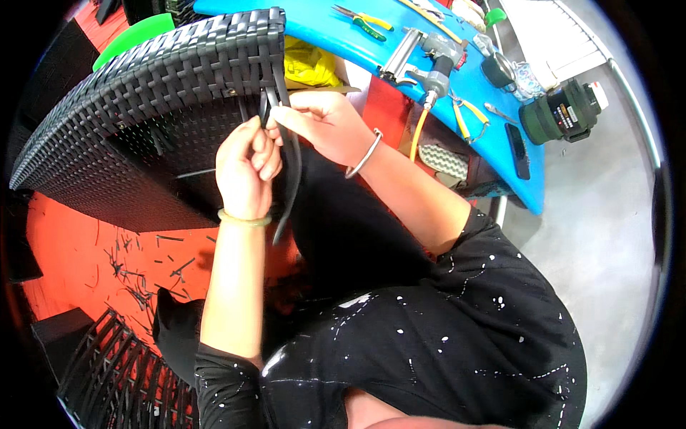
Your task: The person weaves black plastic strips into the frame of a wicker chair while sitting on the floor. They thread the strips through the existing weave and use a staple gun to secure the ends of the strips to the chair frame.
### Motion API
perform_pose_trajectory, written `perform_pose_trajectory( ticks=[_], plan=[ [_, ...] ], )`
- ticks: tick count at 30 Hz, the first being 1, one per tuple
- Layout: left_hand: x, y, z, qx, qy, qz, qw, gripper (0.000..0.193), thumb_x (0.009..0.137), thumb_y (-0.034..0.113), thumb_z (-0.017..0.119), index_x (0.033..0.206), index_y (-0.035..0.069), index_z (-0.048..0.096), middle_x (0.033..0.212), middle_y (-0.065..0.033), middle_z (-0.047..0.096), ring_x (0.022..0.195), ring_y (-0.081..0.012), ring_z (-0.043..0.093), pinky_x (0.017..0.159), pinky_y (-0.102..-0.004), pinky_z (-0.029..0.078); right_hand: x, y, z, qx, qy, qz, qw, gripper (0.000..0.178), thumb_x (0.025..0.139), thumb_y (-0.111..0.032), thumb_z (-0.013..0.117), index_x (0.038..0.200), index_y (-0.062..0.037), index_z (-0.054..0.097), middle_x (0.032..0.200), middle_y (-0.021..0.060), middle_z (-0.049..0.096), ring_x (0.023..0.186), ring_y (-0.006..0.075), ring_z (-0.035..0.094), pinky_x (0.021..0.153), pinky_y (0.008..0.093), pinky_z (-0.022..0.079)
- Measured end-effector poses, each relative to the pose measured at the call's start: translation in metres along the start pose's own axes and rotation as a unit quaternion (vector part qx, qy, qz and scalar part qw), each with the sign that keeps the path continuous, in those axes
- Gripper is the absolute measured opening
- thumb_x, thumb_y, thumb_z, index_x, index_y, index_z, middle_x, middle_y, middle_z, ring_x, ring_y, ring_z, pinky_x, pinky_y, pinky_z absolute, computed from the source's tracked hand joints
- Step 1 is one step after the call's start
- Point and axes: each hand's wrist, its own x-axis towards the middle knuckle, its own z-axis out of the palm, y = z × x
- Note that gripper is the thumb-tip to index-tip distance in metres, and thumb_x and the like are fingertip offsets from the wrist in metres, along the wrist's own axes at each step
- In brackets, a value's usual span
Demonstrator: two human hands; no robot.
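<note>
A large black woven wicker panel, curved along its top, leans in front of me. My left hand is at its right edge, fingers pinched around a flat black weaving strip. My right hand meets it there, thumb and fingers closed on the same strip just under the panel's corner. The strip's loose end hangs down past my wrists. Exactly where the strip passes between the fingertips is partly hidden.
On the blue table lie pliers, a staple gun with an orange hose, more pliers, a phone and a dark green canister. Black strip scraps litter the red floor. A strip bundle lies lower left.
</note>
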Motion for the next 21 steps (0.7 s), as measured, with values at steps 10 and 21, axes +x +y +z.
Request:
perform_pose_trajectory(
  ticks=[10, 21],
  plan=[
    [0.004, -0.007, 0.003, 0.263, 0.106, 0.108, 0.953, 0.023, 0.091, 0.013, 0.055, 0.071, 0.006, 0.048, 0.056, 0.0032, 0.044, 0.045, -0.0049, 0.039, 0.043, -0.0194, 0.029, 0.001, -0.028, -0.016, 0.646, -0.167, 0.284, 0.688, 0.022, 0.097, -0.021, 0.044, 0.089, -0.0049, 0.057, 0.076, 0.0016, 0.062, 0.072, 0.0126, 0.063, 0.071, 0.0298, 0.053],
    [0.006, 0.001, 0.009, 0.296, 0.074, 0.175, 0.936, 0.026, 0.091, 0.021, 0.058, 0.078, 0.000, 0.066, 0.062, 0.0030, 0.056, 0.057, -0.0026, 0.048, 0.051, -0.0192, 0.038, -0.003, -0.034, -0.012, 0.714, -0.133, 0.288, 0.624, 0.017, 0.094, -0.020, 0.047, 0.095, -0.0041, 0.053, 0.075, -0.0012, 0.051, 0.069, 0.0107, 0.055, 0.069, 0.0290, 0.049]
  ],
)
